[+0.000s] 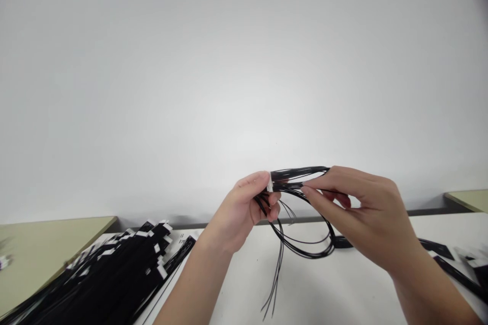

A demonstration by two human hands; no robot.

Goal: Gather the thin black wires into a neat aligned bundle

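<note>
My left hand (247,208) is closed on a small white connector (270,183), thumb on top and fingers curled beneath. From the connector a bundle of thin black wires (297,172) runs right to my right hand (358,208). Thumb and forefinger of that hand pinch one or more of these wires close to the connector, and the upper strands pass behind its knuckles. Below my hands, a loop of black wires (305,253) hangs down, with several loose ends (272,299) dangling over the table. Wire ends inside my left palm are hidden.
A large pile of black wire harnesses with white connectors (125,264) lies at the left of the white table (244,289). More black wires (457,274) lie at the right. Beige surfaces (49,238) flank the table, and a pale wall (244,86) stands behind.
</note>
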